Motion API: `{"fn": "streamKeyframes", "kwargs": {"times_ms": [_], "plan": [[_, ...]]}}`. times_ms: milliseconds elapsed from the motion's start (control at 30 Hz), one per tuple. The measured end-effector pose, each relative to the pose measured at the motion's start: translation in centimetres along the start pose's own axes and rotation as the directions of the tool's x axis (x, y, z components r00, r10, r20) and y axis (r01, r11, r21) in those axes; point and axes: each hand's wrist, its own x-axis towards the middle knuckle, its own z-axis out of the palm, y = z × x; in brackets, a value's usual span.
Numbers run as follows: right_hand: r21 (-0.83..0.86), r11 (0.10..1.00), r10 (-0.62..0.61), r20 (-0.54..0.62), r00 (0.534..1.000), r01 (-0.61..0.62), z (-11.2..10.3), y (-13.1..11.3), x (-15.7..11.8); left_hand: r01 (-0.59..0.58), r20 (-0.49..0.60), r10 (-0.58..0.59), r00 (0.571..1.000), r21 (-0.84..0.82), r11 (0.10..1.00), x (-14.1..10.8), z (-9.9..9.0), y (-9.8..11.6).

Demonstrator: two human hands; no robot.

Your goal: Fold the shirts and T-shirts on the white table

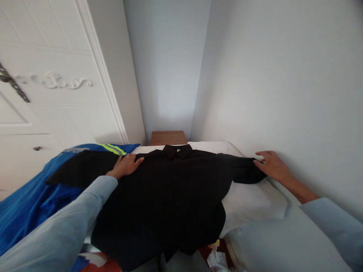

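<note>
A black collared shirt (pixel 172 192) lies spread out, front up, with its collar (pixel 178 151) at the far end and its sleeves stretched to both sides. My left hand (pixel 125 166) rests flat on the shirt near the left shoulder, fingers slightly spread, a ring on one finger. At the end of the right sleeve (pixel 246 170) is my right hand (pixel 273 166), its fingers apart and the fingertips at the fabric's edge. The left sleeve (pixel 82 166) lies over a blue garment (pixel 48 211) with a yellow-green reflective stripe (pixel 113 148).
White cloth (pixel 255 202) lies beneath the shirt. A white wardrobe (pixel 56 75) with carved trim stands at the left; a pale wall (pixel 283 75) rises on the right. Beyond the collar is a brown wooden surface (pixel 168 137). Crumpled white paper (pixel 217 260) lies low in front.
</note>
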Motion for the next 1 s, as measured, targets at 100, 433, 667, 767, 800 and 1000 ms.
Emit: {"fn": "streamKeyframes", "kwargs": {"times_ms": [100, 433, 667, 767, 800, 1000], "plan": [[-0.064, 0.986, -0.155, -0.046, 0.987, 0.152, 0.3, -1.3, -1.1, 0.090, -0.020, -0.091, 0.996, -0.045, 0.995, 1.4, -1.7, 1.9], [0.494, 0.735, -0.569, 0.077, 0.819, 0.464, 4.5, -15.3, 1.8, -0.319, 0.015, 0.320, 0.947, -0.043, 0.947, 4.2, 1.1, 7.3], [0.486, 0.649, -0.740, 0.224, 0.635, 0.585, 10.5, -25.4, 4.3, -0.069, 0.059, 0.068, 0.996, 0.022, 0.997, 3.8, 1.3, 4.3], [0.415, 0.686, -0.726, 0.334, 0.601, 0.598, 13.0, -27.6, 5.1, -0.033, 0.050, 0.031, 0.998, 0.038, 0.999, 3.7, 1.4, 3.8], [0.392, 0.703, -0.711, 0.358, 0.605, 0.594, 13.7, -27.8, 5.3, -0.031, 0.042, 0.029, 0.999, 0.038, 0.999, 3.7, 1.5, 3.7], [0.332, 0.715, -0.698, 0.292, 0.654, 0.616, 16.1, -25.6, 5.5, -0.035, -0.031, 0.036, 0.999, 0.045, 0.998, 3.5, 2.1, 3.8]]}}
